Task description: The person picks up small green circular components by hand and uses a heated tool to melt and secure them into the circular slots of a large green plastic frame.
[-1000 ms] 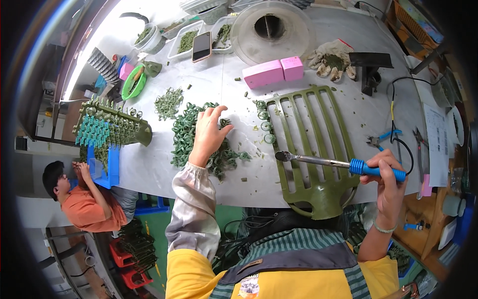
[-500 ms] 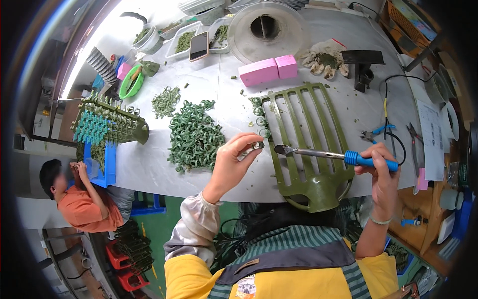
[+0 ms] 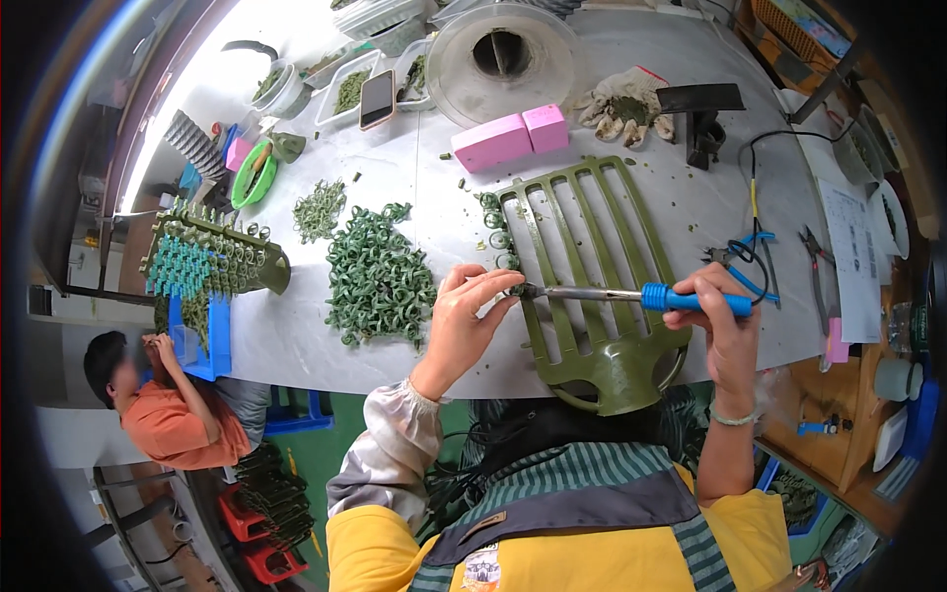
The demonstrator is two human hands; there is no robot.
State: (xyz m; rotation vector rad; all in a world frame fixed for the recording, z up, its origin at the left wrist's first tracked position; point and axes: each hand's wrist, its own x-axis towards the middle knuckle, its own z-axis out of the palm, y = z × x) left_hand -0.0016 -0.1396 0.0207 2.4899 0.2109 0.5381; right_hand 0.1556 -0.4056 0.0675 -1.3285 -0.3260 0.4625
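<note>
My left hand (image 3: 462, 314) pinches a small dark green ring (image 3: 516, 289) between thumb and fingers, in front of my body. My right hand (image 3: 720, 326) is wrapped round the blue handle of a soldering iron (image 3: 681, 299). Its metal shaft points left, and the dark tip meets the ring or sits right against it. Beneath the iron lies an olive-green slotted frame (image 3: 623, 363), with several green rings (image 3: 496, 222) lined up along its left edge. To the left of my left hand rests a heap of dark green rings (image 3: 378, 276).
Farther back are pink blocks (image 3: 493, 145), a phone (image 3: 377, 100), a glove (image 3: 621, 107) and a black stand (image 3: 702, 123). Blue-handled cutters (image 3: 725, 259) and a cable lie to the right. A person in orange (image 3: 178, 419) sits at the left beside a rack of rings (image 3: 212, 257).
My right hand has moved the soldering iron left, bringing its tip from a gap to the ring in my left hand. The whole view has shifted slightly.
</note>
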